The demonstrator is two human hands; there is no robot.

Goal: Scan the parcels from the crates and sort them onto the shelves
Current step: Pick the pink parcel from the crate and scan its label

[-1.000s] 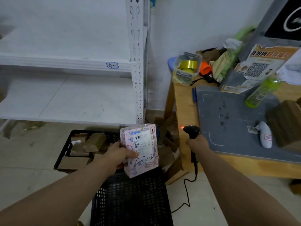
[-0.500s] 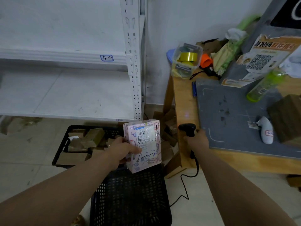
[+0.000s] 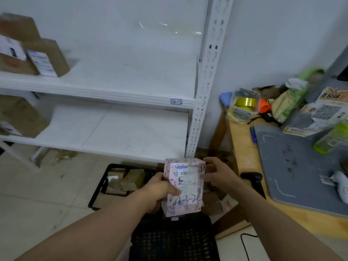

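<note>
Our left hand (image 3: 158,191) grasps the pink parcel (image 3: 183,187) by its left side, thumb across the label, and holds it upright above the near crate (image 3: 175,240). Our right hand (image 3: 218,174) is released, fingers spread just beside the parcel's upper right edge; we cannot tell whether they touch it. The scanner (image 3: 251,178) lies just right of that hand at the table (image 3: 243,147) edge, held by no one. Behind the parcel, the far crate (image 3: 116,183) holds brown parcels. We judge the step in hand to be shelving: the handwritten 4-3-2 must be matched to a shelf tag, and the one tag (image 3: 176,101) we see appears to read 4-2. To do it well, we should keep the writing facing us, steady the right side with the free hand, check the tag before lifting, and set the parcel flat, well back from the shelf (image 3: 113,129) lip
</note>
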